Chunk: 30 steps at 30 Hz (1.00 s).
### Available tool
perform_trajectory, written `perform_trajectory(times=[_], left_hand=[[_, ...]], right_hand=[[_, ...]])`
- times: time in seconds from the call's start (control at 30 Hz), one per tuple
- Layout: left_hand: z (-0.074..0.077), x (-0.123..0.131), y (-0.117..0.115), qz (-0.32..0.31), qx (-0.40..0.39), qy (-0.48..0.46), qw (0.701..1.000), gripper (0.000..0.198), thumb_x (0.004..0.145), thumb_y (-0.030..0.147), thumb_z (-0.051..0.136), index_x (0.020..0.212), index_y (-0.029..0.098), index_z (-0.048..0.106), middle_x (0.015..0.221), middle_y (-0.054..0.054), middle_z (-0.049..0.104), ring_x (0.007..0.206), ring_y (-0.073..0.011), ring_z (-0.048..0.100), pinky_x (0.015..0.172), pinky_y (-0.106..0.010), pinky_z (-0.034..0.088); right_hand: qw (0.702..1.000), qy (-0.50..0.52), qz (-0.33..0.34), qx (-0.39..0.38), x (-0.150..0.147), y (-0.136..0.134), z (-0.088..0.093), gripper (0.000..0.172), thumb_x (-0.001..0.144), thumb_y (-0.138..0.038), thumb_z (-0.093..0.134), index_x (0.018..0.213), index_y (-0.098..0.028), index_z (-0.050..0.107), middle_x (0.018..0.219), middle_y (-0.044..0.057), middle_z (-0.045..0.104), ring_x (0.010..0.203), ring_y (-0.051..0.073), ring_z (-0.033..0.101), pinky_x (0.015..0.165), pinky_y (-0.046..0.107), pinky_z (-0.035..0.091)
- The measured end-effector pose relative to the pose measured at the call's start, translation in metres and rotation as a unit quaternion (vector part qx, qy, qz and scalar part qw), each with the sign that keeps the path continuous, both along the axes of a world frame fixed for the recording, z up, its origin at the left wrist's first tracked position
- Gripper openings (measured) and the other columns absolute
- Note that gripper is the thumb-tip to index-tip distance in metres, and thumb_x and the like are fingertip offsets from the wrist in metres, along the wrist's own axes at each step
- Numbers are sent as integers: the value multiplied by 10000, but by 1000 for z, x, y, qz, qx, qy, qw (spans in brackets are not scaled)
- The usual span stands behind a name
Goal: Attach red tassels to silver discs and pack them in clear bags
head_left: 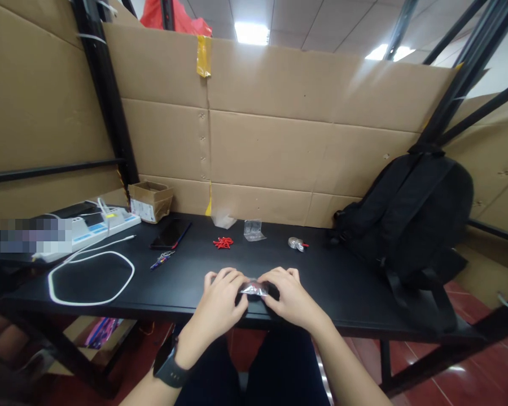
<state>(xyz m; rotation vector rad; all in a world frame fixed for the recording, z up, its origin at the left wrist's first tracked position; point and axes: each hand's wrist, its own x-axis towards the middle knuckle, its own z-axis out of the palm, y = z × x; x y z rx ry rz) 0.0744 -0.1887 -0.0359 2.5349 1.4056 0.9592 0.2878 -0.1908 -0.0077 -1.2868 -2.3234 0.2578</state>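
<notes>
L hand (223, 292) & R hand (288, 293) both pinch 1 clear packet (254, 289), betw. them nr front edge of 1 blk table (342, 293). Beyond: 1 pile red pcs (223, 243) (overlapping, can't count), 1 backpack (423, 208) at R.

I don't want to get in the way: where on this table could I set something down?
A bare patch lies between the right hand and the black backpack; another, between the white cable and the left hand. The left end is crowded with the power strip, cable and cardboard box.
</notes>
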Motion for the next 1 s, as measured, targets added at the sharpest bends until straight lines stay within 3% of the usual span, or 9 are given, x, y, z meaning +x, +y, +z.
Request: perform_trajectory(times=[0.17, 0.33, 0.43, 0.57, 0.67, 0.77, 0.87, 1.0], left_hand=[[1, 0, 14, 16, -31, -36, 999, 179, 963, 267, 458, 1050, 293, 612, 1028, -14, 724, 999, -224, 625, 947, -432, 283], [-1, -1, 28, 27, -48, -43, 998, 212, 989, 290, 426, 1174, 292, 530, 929, -4, 732, 887, -211, 653, 930, -415, 284], [-2, -3, 32, 51, -27, -11, 998, 224, 984, 310, 449, 1179, 288, 557, 936, -28, 719, 906, -232, 634, 921, -424, 289], [-4, -4, 30, 76, 13, 28, 997, 238, 971, 361, 474, 1118, 254, 628, 995, -80, 686, 985, -264, 581, 925, -439, 302], [-4, -3, 28, 105, 27, 28, 994, 304, 966, 378, 472, 1212, 256, 603, 1096, -97, 629, 1035, -275, 550, 931, -448, 321], [-3, -1, 26, 128, 30, -7, 991, 378, 974, 361, 447, 1337, 275, 506, 1247, -107, 567, 1143, -282, 516, 951, -460, 328], [-2, -4, 26, 131, 23, -69, 989, 363, 976, 331, 430, 1331, 280, 481, 1291, -103, 548, 1196, -274, 508, 948, -453, 354], [-1, -13, 28, 119, 20, -170, 978, 305, 931, 274, 483, 1234, 256, 513, 1193, -90, 588, 1125, -256, 566, 927, -432, 405]], right_hand=[[999, 37, -28, -14, -1, 14, 0, 212, 990, -321, 466, 1008, -275, 672, 1027, 23, 721, 1018, 200, 606, 944, 391, 340], [994, 65, -18, -89, -1, 32, 2, 205, 960, -341, 508, 1060, -252, 663, 862, 7, 739, 859, 192, 670, 871, 330, 412], [994, 26, -4, -110, -2, 46, 6, 214, 905, -328, 589, 1090, -247, 658, 772, -18, 721, 754, 176, 664, 776, 281, 430], [993, -100, 20, -62, -2, 81, 26, 285, 765, -332, 750, 1032, -248, 697, 800, -4, 694, 742, 176, 636, 698, 255, 418], [991, -132, 12, -22, -5, 125, 44, 301, 802, -269, 710, 1100, -244, 680, 971, 34, 691, 874, 185, 638, 783, 265, 441], [982, -171, -31, 71, -13, 172, 49, 621, 732, -162, 740, 1318, -265, 559, 1299, 103, 583, 1195, 264, 527, 978, 362, 395], [968, -240, -50, 54, -23, 204, 40, 1006, 579, -205, 857, 1457, -338, 385, 1514, 115, 387, 1356, 357, 345, 1058, 532, 297], [967, -249, -60, -3, -36, 219, 27, 1123, 562, -304, 865, 1506, -374, 261, 1493, 117, 411, 1362, 380, 312, 1066, 643, 197]])
